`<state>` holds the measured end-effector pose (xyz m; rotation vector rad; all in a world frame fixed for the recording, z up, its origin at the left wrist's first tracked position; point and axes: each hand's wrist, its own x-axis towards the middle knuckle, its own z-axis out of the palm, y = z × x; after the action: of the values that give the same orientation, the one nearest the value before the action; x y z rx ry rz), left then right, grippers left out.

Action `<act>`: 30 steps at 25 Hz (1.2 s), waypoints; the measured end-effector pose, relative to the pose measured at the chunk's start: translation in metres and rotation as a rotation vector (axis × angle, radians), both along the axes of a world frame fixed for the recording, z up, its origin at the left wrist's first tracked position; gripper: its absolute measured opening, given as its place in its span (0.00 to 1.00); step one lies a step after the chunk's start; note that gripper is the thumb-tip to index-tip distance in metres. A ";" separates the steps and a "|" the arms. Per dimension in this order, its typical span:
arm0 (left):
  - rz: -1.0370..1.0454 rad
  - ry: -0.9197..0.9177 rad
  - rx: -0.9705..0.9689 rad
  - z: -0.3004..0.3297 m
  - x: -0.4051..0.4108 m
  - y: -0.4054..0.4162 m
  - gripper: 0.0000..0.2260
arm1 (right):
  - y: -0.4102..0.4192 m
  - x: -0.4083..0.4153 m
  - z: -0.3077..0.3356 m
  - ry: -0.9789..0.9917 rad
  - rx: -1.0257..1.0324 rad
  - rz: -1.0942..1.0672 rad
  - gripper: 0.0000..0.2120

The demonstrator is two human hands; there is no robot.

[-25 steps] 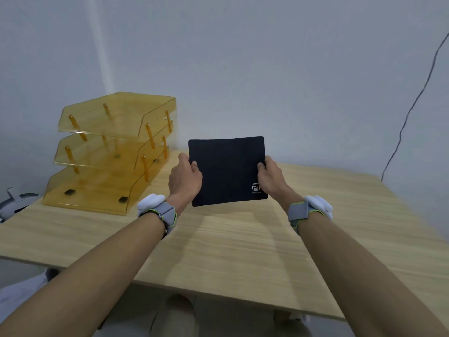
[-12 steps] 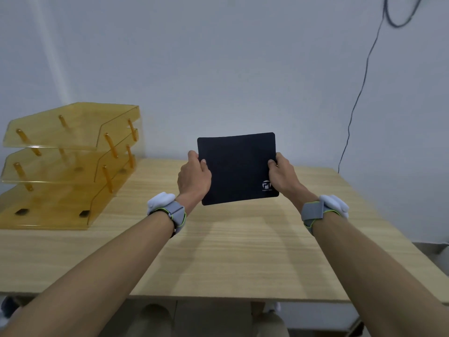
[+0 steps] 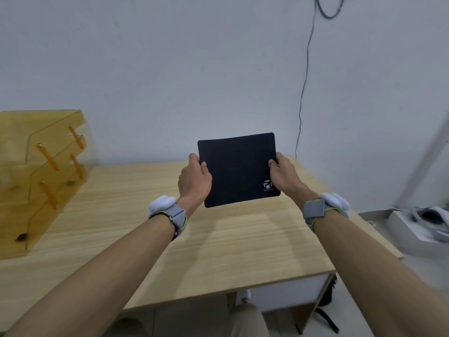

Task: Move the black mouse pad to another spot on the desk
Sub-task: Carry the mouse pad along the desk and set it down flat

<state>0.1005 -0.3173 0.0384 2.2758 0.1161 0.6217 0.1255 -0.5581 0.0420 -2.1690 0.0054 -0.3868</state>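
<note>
Sitting far left of the grip, amber stacked trays (image 3: 41, 176) showing no contents; left hand (image 3: 194, 182) and right hand (image 3: 283, 176) pinching black mouse pad (image 3: 237, 169) edges, holding it between them above desk (image 3: 218, 242).

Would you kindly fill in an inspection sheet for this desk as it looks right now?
Surface: wooden desk, bare in the middle.
Job's things: black mouse pad held up off the desk, logo at its lower right.
Clutter: amber tiered tray at the left.
Hands: left hand and right hand grip the pad's side edges.
Cables: dark cable down the wall.
Surroundings: white box on the floor, right.
</note>
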 end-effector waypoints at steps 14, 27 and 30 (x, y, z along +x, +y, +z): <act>-0.110 0.131 -0.046 -0.033 0.009 -0.097 0.07 | -0.097 -0.015 -0.034 0.091 -0.015 -0.144 0.14; -0.132 0.240 -0.048 -0.071 0.005 -0.126 0.06 | -0.128 -0.016 -0.074 0.175 -0.085 -0.155 0.13; -0.132 0.251 -0.038 -0.077 0.008 -0.127 0.06 | -0.127 -0.015 -0.081 0.177 -0.078 -0.156 0.13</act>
<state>0.1084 -0.4447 -0.0383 2.2942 0.0968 0.2618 0.1106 -0.6854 -0.0393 -2.2805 0.2644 -0.2859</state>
